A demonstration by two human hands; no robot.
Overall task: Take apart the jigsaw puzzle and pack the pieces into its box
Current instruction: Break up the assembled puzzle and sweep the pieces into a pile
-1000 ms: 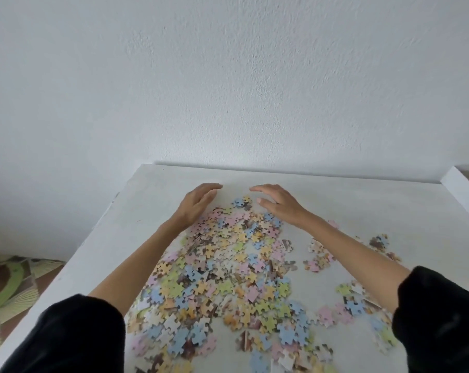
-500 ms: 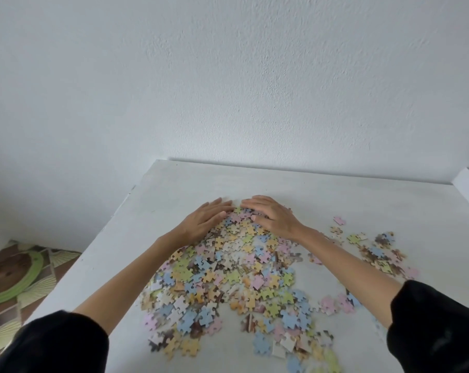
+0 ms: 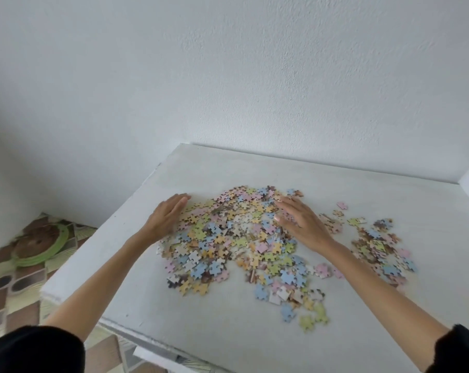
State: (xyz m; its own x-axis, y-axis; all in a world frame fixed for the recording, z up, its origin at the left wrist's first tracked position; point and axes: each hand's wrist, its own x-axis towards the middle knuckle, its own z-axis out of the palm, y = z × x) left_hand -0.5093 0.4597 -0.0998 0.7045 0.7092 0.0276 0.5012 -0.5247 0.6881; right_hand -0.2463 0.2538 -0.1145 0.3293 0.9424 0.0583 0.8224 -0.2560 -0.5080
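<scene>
Puzzle's already fully broken up, so this looks like the raking-together stage. The white table [image 3: 228, 340] has the main heap of loose pieces [image 3: 228, 246] in the middle and a smaller scatter [image 3: 378, 246] off to the right, apart from it. Left hand [image 3: 166, 219] lies flat at the heap's left edge, and right hand [image 3: 300, 224] is flat on top of its right side. Fingers are straight on both, gripping nothing. Next I'd guess they push it all into one pile and then scoop. Snag: there's no box in view anywhere. Stragglers near the front [image 3: 308, 316] and one pink piece [image 3: 341, 205] need rounding up too.
</scene>
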